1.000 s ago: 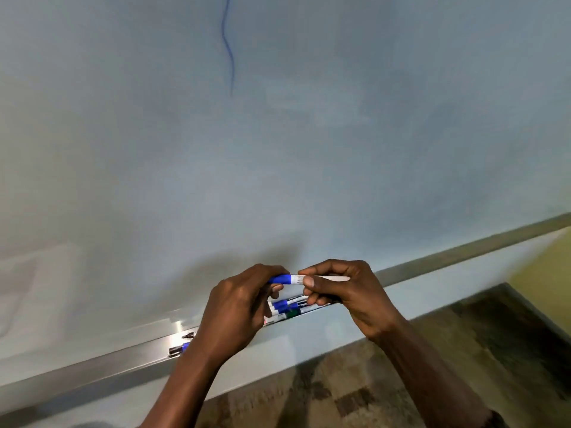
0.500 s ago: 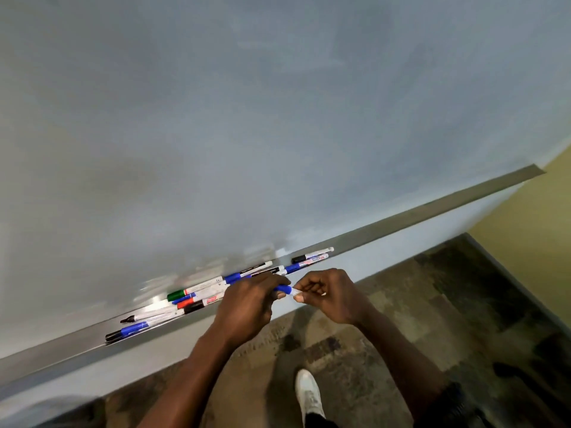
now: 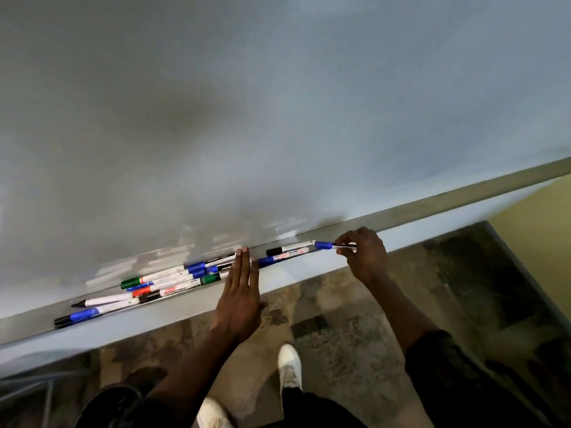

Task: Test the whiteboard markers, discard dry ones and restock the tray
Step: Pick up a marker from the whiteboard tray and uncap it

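Observation:
A long metal marker tray (image 3: 448, 199) runs along the bottom of the whiteboard (image 3: 278, 103). Several markers (image 3: 167, 281) with blue, green, red and black caps lie in a loose pile in it. My right hand (image 3: 364, 254) pinches a blue-capped marker (image 3: 324, 244) by its barrel, low over the tray at the right end of the row. My left hand (image 3: 241, 291) is flat with fingers straight, its fingertips at the tray edge beside the pile, holding nothing. A black-capped marker (image 3: 289, 250) lies between the two hands.
Below the tray is a patterned floor (image 3: 355, 329). My white shoes (image 3: 289, 362) stand close to the wall. A yellow wall (image 3: 540, 208) meets the floor on the right.
The two hands have parted. My right hand carried the capped blue marker right to the tray, and my left hand let go and flattened at the tray edge. The view tilted further down.

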The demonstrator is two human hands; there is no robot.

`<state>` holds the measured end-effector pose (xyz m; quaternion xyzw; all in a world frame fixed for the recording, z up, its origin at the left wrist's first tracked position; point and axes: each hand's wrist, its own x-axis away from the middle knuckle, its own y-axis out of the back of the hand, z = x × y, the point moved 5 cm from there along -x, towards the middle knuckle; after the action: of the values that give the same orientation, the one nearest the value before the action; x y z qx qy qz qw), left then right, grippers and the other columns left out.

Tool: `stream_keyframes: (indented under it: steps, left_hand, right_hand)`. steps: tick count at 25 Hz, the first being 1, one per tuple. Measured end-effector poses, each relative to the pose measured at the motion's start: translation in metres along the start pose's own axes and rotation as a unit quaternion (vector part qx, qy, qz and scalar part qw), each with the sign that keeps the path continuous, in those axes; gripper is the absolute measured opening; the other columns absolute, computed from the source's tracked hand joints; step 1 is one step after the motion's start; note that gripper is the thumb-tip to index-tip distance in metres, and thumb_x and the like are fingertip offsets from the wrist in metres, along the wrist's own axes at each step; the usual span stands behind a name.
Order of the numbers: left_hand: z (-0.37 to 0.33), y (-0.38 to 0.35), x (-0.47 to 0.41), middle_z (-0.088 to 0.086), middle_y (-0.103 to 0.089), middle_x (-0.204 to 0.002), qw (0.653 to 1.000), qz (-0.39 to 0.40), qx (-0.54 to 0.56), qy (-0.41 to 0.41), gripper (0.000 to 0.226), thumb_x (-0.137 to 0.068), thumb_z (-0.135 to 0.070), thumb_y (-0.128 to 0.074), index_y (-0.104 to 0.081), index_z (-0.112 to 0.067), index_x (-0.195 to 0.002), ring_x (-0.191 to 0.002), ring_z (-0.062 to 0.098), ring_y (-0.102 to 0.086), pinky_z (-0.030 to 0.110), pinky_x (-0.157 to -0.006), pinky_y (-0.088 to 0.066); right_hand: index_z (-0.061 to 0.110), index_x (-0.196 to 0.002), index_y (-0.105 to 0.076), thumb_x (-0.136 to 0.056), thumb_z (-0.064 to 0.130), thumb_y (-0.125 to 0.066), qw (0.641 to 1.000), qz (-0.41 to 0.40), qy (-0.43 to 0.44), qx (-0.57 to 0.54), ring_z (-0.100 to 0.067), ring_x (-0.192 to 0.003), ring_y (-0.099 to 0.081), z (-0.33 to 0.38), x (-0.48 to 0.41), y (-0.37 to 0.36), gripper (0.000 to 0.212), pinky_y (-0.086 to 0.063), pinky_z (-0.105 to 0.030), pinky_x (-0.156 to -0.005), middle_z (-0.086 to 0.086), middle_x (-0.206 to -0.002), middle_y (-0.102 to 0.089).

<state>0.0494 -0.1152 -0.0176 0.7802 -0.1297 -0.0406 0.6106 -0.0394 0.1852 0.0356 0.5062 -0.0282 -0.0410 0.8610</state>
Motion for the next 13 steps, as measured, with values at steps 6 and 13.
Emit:
stream_keyframes:
  steps: [6,13]
  left_hand:
    - [0.013,-0.029,0.003,0.03,0.018,-0.175,0.996,0.026,-0.063,0.053,0.134,-0.086,-0.057,-0.082,0.004,0.006,-0.167,-0.164,0.047,0.012,0.063,-0.132,-0.018]
    - [0.013,-0.035,0.001,0.029,0.021,-0.174,0.991,0.045,-0.102,0.067,0.134,-0.087,-0.063,-0.077,0.008,0.005,-0.167,-0.164,0.046,0.017,0.062,-0.133,-0.013]
  right_hand:
    - [0.023,-0.095,-0.083,-0.079,0.008,-0.088,0.993,-0.008,0.098,0.058,-0.03,-0.091,-0.062,-0.026,-0.045,-0.016,0.023,-0.049,-0.041,-0.075,-0.003,-0.09,-0.069]
    - [0.023,-0.105,-0.084,-0.083,0.007,-0.083,0.985,0.034,0.146,0.083,-0.031,-0.097,-0.06,-0.037,-0.06,-0.026,0.026,-0.049,-0.043,-0.081,-0.004,-0.095,-0.069]
